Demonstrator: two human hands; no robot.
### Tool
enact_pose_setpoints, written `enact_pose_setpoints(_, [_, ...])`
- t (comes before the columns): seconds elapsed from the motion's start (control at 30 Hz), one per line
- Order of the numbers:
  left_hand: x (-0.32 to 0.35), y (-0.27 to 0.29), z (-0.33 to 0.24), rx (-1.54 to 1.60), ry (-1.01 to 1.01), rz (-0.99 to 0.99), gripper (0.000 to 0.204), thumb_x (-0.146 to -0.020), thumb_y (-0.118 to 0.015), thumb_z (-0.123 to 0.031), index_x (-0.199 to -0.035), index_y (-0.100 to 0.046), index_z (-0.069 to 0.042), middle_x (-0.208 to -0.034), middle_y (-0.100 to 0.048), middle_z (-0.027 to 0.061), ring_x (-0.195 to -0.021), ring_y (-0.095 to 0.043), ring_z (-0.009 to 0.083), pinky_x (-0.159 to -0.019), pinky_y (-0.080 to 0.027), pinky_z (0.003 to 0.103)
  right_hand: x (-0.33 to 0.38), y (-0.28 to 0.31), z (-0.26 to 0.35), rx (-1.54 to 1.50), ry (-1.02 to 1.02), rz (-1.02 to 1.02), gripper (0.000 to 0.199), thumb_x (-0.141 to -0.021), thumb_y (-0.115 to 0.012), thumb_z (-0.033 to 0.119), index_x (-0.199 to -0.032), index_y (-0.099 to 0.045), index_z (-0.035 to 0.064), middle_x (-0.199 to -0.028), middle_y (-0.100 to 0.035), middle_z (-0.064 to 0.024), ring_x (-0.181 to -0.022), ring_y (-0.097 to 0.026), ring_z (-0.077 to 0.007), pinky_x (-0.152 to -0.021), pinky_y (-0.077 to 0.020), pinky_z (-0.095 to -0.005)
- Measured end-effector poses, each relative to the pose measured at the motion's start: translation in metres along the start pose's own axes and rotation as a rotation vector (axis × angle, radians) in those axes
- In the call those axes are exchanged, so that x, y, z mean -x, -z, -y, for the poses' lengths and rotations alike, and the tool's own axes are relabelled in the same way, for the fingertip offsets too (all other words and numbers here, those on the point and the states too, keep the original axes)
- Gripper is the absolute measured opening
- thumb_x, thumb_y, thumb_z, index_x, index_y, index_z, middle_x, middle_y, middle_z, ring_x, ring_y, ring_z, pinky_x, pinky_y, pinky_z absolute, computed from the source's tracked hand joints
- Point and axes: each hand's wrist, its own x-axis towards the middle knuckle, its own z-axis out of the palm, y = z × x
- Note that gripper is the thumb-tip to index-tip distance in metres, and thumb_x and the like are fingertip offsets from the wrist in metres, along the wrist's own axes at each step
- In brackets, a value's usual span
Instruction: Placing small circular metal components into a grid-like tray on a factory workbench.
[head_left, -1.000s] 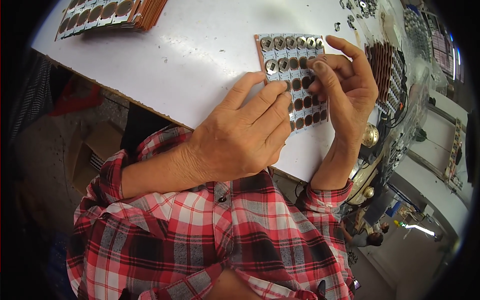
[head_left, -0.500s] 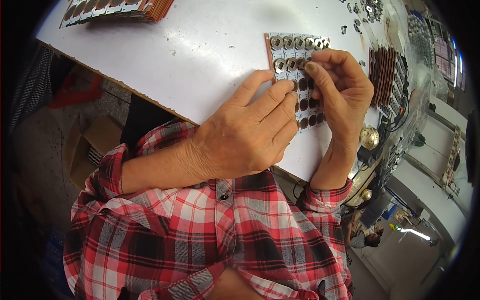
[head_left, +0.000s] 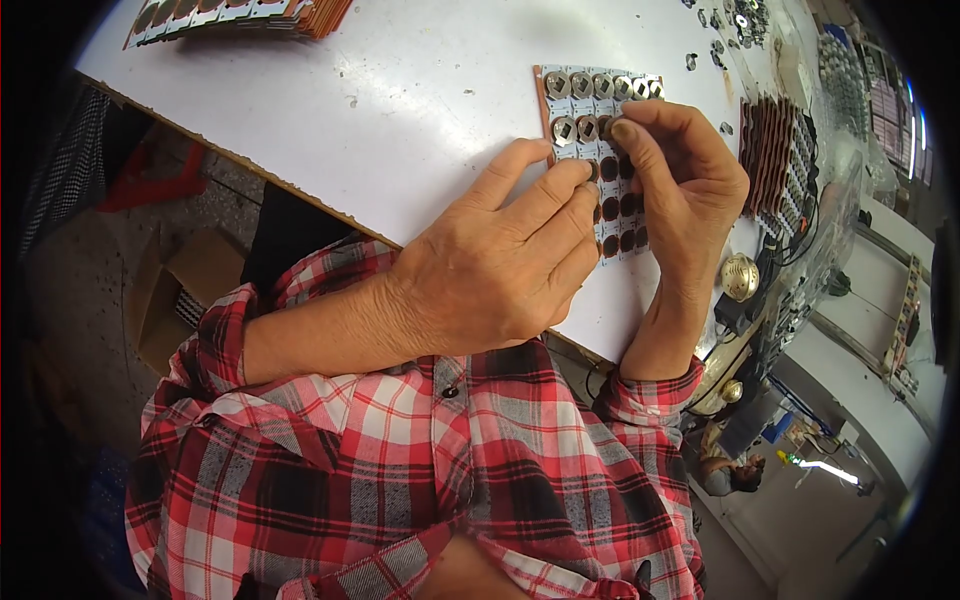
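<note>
A circuit board panel (head_left: 541,90) lies on the white table, its far rows carrying round silver metal clips (head_left: 564,130) and its nearer rows showing dark round pads (head_left: 611,205). My left hand (head_left: 500,250) reaches across the panel's left side, fingers bent down onto it; its thumb and palm are hidden. Over the second row, my right hand (head_left: 690,175) has thumb and index finger pinched at a small round metal clip (head_left: 607,128), partly covered by the fingertips.
A stack of similar panels (head_left: 250,15) sits at the far left. Loose metal clips (head_left: 745,25) are scattered at the far right, near another row of stacked panels (head_left: 770,160). A round metallic object (head_left: 740,276) stands beside my right wrist. A person (head_left: 730,475) is in the right background.
Both hands keep nearly the same pose on the panel. The whole view has shifted only slightly.
</note>
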Motion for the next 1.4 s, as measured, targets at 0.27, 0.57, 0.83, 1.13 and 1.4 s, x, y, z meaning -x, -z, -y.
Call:
enact_pose_setpoints(0.27, [0.000, 0.000, 0.000, -0.010, -0.007, 0.005, 0.037, -0.065, -0.078, -0.016, -0.094, -0.071, 0.006, -0.114, -0.069, 0.0214, -0.119, -0.064, 0.0358, -0.106, -0.049, 0.055, 0.002, 0.004, 0.005, 0.049, -0.030, 0.031, 0.011, -0.092, -0.075, -0.004, -0.103, -0.075, -0.0017, -0.087, -0.074, -0.0010, -0.072, -0.064, -0.0047, -0.063, -0.0501, -0.0188])
enact_pose_setpoints(0.57, [-0.001, -0.001, -0.001, 0.009, -0.007, 0.004, 0.037, -0.064, -0.078, -0.013, -0.093, -0.069, 0.007, -0.115, -0.068, 0.0230, -0.120, -0.063, 0.0407, -0.104, -0.050, 0.056, -0.002, 0.011, -0.005, 0.065, 0.013, 0.078, 0.010, -0.095, -0.075, -0.002, -0.105, -0.075, -0.0027, -0.091, -0.073, 0.0004, -0.082, -0.063, -0.0036, -0.072, -0.0484, -0.0177])
enact_pose_setpoints(0.83, [-0.001, 0.006, -0.001, -0.007, 0.010, 0.033, 0.043, -0.061, -0.081, -0.013, -0.096, -0.070, 0.009, -0.115, -0.068, 0.0224, -0.121, -0.063, 0.0403, -0.101, -0.052, 0.058, -0.007, 0.010, -0.009, 0.080, 0.108, 0.189, 0.012, -0.093, -0.072, -0.005, -0.104, -0.076, -0.0031, -0.091, -0.073, -0.0017, -0.085, -0.064, -0.0056, -0.076, -0.0508, -0.0208])
enact_pose_setpoints(1.13, [-0.004, 0.004, -0.001, -0.003, 0.002, 0.033, 0.042, -0.064, -0.080, -0.016, -0.099, -0.071, 0.006, -0.116, -0.069, 0.0195, -0.123, -0.064, 0.0385, -0.103, -0.051, 0.056, -0.001, 0.063, -0.009, 0.223, 0.040, -0.217, 0.020, -0.094, -0.073, 0.002, -0.113, -0.079, 0.0036, -0.081, -0.068, 0.0029, -0.066, -0.057, -0.0029, -0.056, -0.0426, -0.0193])
enact_pose_setpoints(1.4, [-0.004, 0.006, -0.001, -0.018, 0.007, 0.037, 0.043, -0.065, -0.081, -0.016, -0.100, -0.072, 0.006, -0.117, -0.069, 0.0197, -0.122, -0.064, 0.0384, -0.104, -0.051, 0.056, -0.004, 0.093, -0.033, 0.343, -0.313, -0.021, 0.019, -0.095, -0.073, 0.009, -0.113, -0.076, 0.0038, -0.086, -0.070, 0.0011, -0.066, -0.058, -0.0042, -0.053, -0.0416, -0.0204])
